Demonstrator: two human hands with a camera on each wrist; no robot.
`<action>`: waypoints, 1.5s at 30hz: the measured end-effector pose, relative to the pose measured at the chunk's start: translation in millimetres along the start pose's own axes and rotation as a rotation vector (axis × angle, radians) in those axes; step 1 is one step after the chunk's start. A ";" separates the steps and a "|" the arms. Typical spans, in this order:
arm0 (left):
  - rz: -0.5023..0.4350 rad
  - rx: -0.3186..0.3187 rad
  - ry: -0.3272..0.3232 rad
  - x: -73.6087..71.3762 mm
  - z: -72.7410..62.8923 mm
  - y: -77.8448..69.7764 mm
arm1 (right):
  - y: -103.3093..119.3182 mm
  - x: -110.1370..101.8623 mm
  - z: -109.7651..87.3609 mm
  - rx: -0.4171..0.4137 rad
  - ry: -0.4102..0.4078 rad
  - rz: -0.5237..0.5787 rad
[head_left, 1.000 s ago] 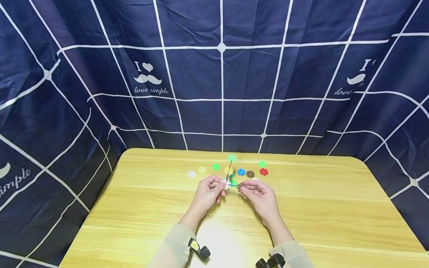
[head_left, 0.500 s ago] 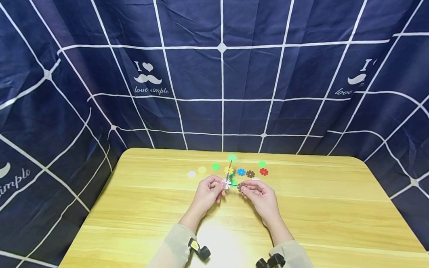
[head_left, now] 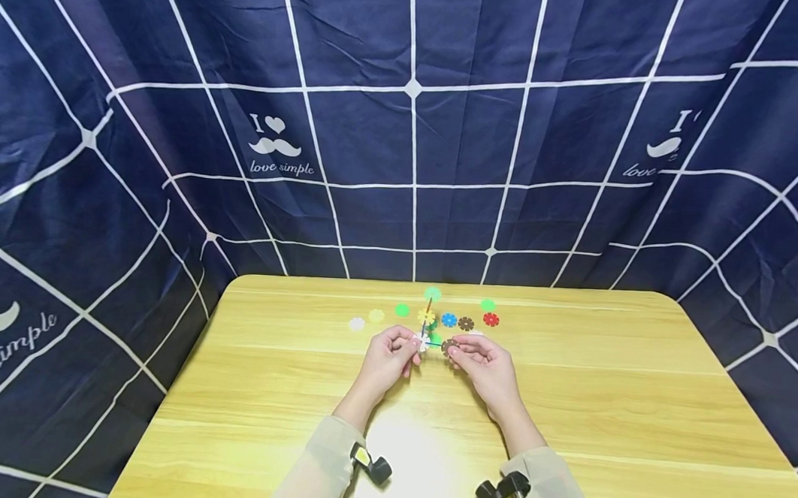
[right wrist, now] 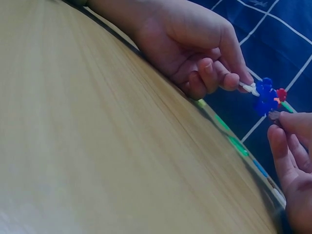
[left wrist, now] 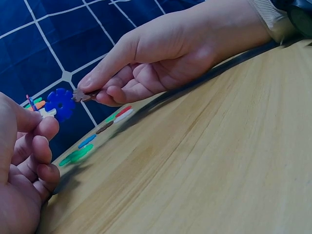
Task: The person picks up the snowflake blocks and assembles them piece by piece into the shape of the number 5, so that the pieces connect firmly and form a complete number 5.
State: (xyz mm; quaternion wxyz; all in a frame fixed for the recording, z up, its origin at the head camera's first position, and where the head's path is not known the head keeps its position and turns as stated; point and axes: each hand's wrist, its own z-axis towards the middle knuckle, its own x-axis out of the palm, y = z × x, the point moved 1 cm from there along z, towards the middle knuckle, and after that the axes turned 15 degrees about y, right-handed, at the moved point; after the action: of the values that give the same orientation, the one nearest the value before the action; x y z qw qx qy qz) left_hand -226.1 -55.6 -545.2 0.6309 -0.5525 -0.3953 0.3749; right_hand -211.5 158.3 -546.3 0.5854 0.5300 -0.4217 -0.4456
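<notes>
My left hand (head_left: 388, 357) pinches a white notched plastic disc (head_left: 423, 343) between thumb and fingers. My right hand (head_left: 487, 370) pinches a brown notched disc (head_left: 448, 348). Between them a blue disc (left wrist: 61, 105) bridges the white and brown ones, seen edge-on from the head and face-on in both wrist views. From the white disc a chain runs away from me: a dark edge-on piece, a yellow disc (head_left: 425, 317), a reddish edge-on piece (head_left: 429, 304) and a light green disc (head_left: 432, 293). The chain is held above the table. Fingers partly cover the white and brown discs.
Loose discs lie along the far part of the wooden table (head_left: 283, 393): white (head_left: 357, 323), pale yellow (head_left: 377, 315), green (head_left: 402, 309), blue (head_left: 449, 320), brown (head_left: 466, 323), red (head_left: 491, 319) and others. A dark blue gridded curtain (head_left: 459, 139) stands behind and at the sides.
</notes>
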 end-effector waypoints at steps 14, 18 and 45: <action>0.020 0.023 0.029 -0.3 0.1 2.4 | -0.8 1.4 -0.2 0.003 0.023 0.029; 0.029 0.024 0.032 -0.5 0.2 2.9 | -1.1 1.8 0.1 0.003 0.020 0.034; 0.007 -0.043 0.090 3.4 -0.8 1.6 | -3.6 3.5 -0.2 0.009 0.030 0.055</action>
State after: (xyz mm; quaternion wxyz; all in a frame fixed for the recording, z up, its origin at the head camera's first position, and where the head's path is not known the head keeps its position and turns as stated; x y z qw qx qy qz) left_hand -224.0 -52.7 -546.6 0.6345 -0.5837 -0.3725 0.3434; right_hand -210.7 154.7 -549.8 0.6012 0.5274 -0.4292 -0.4198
